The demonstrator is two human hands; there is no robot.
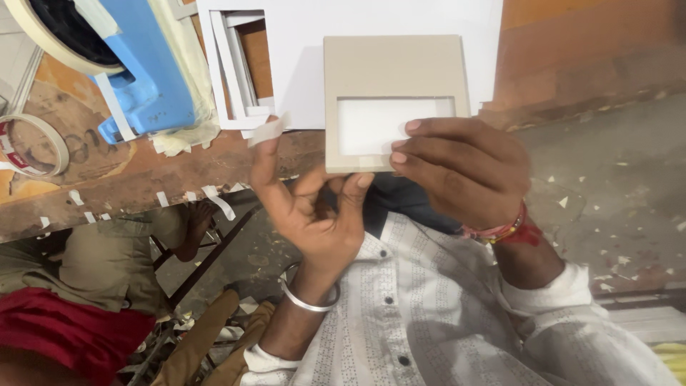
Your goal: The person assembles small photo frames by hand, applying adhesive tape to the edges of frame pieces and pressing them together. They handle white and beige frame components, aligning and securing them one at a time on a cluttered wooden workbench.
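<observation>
Both hands are raised over a white shirt (429, 314). A grey cardboard frame (393, 78) with a rectangular window is pinched at its lower edge by the right hand (464, 171). A tape strip (268, 131) is stuck to the half-curled left hand (311, 207). White card (357, 43), a blue tape dispenser (143, 78) and a tape roll (32, 146) lie on the bench beyond.

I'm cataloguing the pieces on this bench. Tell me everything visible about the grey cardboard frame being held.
The grey cardboard frame is a flat, squarish greyboard piece with a rectangular window cut low in it, white showing through. It lies over a white sheet at the bench edge. The right hand grips its lower right; the left hand touches its bottom edge, a tape strip on one finger.
</observation>
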